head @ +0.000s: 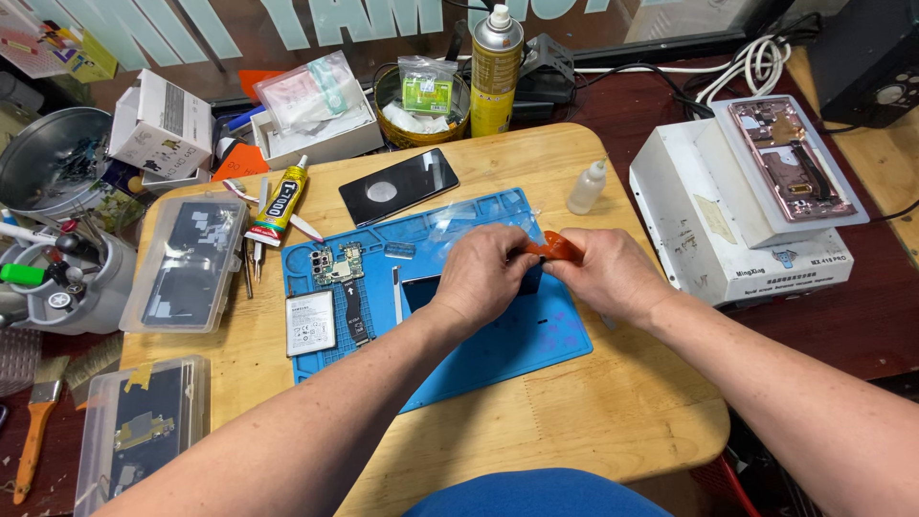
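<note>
Across the middle of the frame lies a rounded wooden tabletop, and on it a blue work mat. At the right edge of the frame sits a white heating machine with one pink phone frame lying on top.

At the centre of the mat, both hands meet over a dark phone body that is mostly hidden beneath them. The left hand is curled down over it, fingers closed on its edge. The right hand pinches one orange pry tool between thumb and fingers, the tip pointing toward the left hand.

The teardown looks well along: one circuit board, one battery and one flat black cable strip already lie loose on the left part of the mat, and one dark glass panel rests above it. What remains under the hands cannot be made out.

Also counted: two clear plastic parts boxes at left, one yellow spray can at top centre, one glue tube, one small squeeze bottle.
</note>
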